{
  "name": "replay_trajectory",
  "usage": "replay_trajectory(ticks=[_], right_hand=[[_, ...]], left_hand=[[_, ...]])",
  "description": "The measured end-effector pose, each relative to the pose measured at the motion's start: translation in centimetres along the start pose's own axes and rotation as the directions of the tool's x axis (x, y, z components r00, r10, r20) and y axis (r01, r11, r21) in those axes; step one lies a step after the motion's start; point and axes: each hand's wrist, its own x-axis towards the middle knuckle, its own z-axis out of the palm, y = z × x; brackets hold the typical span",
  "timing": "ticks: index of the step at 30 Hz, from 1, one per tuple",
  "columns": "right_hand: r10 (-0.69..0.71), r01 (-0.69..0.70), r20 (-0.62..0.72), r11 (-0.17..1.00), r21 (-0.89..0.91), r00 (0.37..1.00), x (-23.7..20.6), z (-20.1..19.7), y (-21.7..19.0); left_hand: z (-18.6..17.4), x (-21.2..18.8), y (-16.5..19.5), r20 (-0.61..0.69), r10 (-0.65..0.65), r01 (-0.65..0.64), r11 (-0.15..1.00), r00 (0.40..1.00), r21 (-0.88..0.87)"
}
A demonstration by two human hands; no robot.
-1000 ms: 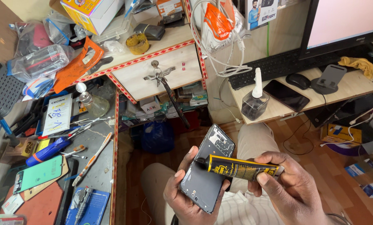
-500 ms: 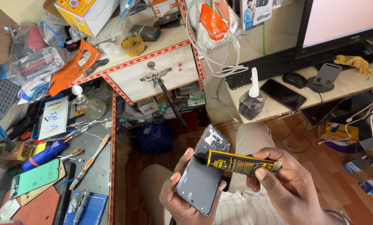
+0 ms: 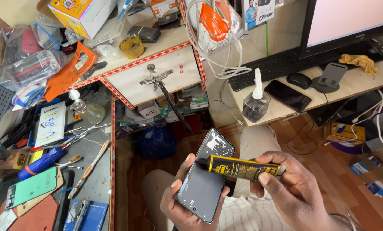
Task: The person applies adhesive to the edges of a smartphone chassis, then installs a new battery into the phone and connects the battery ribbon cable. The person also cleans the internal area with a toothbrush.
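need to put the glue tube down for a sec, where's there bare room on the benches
Best patch: light shelf between the stand and the yellow cloth. A smaller strip lies in front of the dark phone. The grey bench is bare only beside the orange-handled tool; the rest is crowded with tools and bags.

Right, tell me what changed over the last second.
Little. The right hand kept the yellow glue tube with its tip on the phone and the left hand kept its grip on the phone. The desk clutter did not move.
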Motion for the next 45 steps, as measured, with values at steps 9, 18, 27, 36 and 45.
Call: replay_trajectory(ticks=[9,18,27,36,45], right_hand=[[-0.004,0.004,-0.03,1.0,-0.017,1.0,0.4,-0.6,0.6],[-0.019,0.02,-0.041,1.0,0.013,0.999,1.0,-1.3,1.2],[-0.018,0.018,-0.015,1.0,-0.002,1.0,0.5,-0.9,0.8],[-0.036,0.036,-0.057,0.999,0.013,0.998,1.4,-1.4,1.1],[-0.039,0.042,-0.078,0.999,0.031,0.996,1.6,-1.9,1.6]], left_hand=[[-0.4,-0.1,-0.2,0.009,-0.02,0.021,0.992,1.0,-0.124],[0.0,-1.4,-1.0,0.007,-0.047,0.047,0.968,0.999,-0.246],[-0.7,-2.0,-1.6,-0.011,-0.192,0.157,0.833,0.981,-0.53],[-0.8,-2.0,-2.1,0.033,-0.043,0.051,0.955,0.999,-0.292],[-0.4,-1.5,-2.0,0.021,-0.017,0.019,0.995,1.0,-0.094]])
